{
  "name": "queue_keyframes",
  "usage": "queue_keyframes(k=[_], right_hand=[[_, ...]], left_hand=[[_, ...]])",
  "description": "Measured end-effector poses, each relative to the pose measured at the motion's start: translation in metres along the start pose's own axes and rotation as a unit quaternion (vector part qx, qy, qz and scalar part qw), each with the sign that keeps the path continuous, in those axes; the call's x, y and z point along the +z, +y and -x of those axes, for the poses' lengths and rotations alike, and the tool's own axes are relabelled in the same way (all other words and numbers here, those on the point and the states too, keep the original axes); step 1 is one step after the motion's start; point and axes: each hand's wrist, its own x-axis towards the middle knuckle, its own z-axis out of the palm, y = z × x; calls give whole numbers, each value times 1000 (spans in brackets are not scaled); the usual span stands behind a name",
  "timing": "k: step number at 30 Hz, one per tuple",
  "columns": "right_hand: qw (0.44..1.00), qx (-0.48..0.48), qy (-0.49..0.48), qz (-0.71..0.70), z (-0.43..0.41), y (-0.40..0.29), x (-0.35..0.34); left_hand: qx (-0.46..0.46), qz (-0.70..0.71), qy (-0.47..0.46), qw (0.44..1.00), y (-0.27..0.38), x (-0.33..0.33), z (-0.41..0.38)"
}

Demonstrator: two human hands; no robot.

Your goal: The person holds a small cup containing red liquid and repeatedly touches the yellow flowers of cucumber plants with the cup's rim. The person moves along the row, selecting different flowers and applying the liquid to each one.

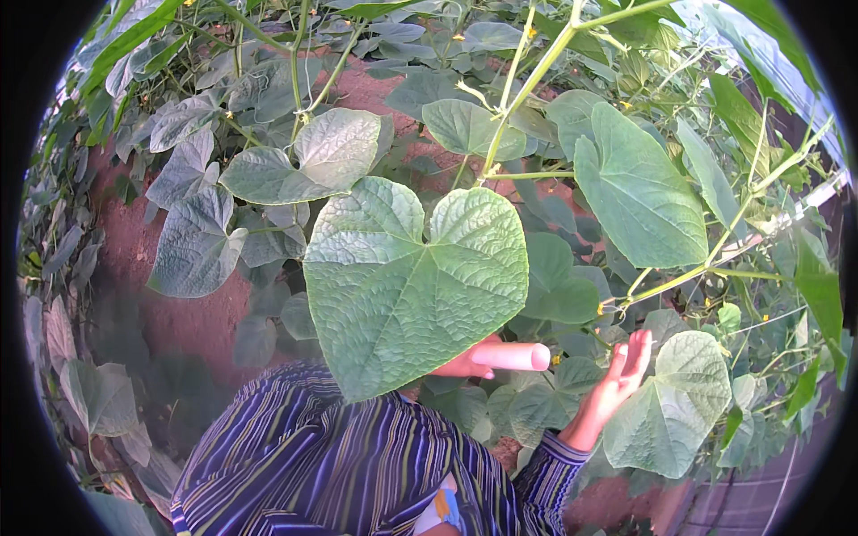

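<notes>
My left hand (pixel 462 362) shows only partly below a large heart-shaped cucumber leaf (pixel 415 281), which hides most of it. Its fingers are around a short pale pink cylinder (pixel 516 356), perhaps a tube, whose round end points to the right. My right hand (pixel 615 387) is raised with the palm turned inward and fingers apart, and nothing shows in it. Just right of that hand hangs a broad, lighter leaf (pixel 667 405); whether they touch, I cannot tell. Small yellow flowers (pixel 556 360) show between the hands.
A thick vine stem (pixel 529 87) slants down from the top, and another stem (pixel 724 248) crosses at the right. Thin support strings (pixel 767 321) run among the leaves. Reddish soil (pixel 194 321) lies at the left, with dark sheeting (pixel 744 489) at the lower right.
</notes>
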Motion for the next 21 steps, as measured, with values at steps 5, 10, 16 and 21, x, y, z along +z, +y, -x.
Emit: queue_keyframes(k=[5, 10, 16, 21], right_hand=[[996, 29, -67, -54, 50, -14, 34], [878, 121, -460, -48, 76, 10, 38], [771, 38, -630, -89, 123, 28, 81], [690, 90, -688, -208, 145, -4, 115]], left_hand=[[-18, 33, 11, 999, 9, -19, 39], [-48, 43, 68, 996, 54, -33, 73], [-112, 106, 154, 976, 84, -21, 107], [-228, 92, 207, 947, 115, -17, 147]])
